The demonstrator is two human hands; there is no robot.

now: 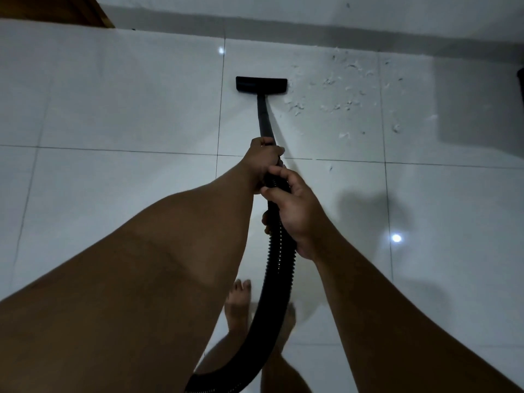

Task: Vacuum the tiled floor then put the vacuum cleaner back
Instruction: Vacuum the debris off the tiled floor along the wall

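A black vacuum floor head [261, 84] lies flat on the white tiled floor [113, 103], near the far wall. Its black wand [263, 117] runs back to my left hand [265, 156], which grips the wand's near end. Just behind, my right hand [295, 208] grips the ribbed black hose [276, 268], which curves down past my bare feet to the bottom edge. Scattered white and dark debris [340, 92] lies on the tiles right of the floor head. The vacuum body is out of view.
A grey skirting and white wall [312, 21] run along the far side. A brown wooden piece [71, 9] shows at the top left corner. A dark object [521, 83] pokes in at the right edge. My bare feet [239, 304] stand beneath the hose.
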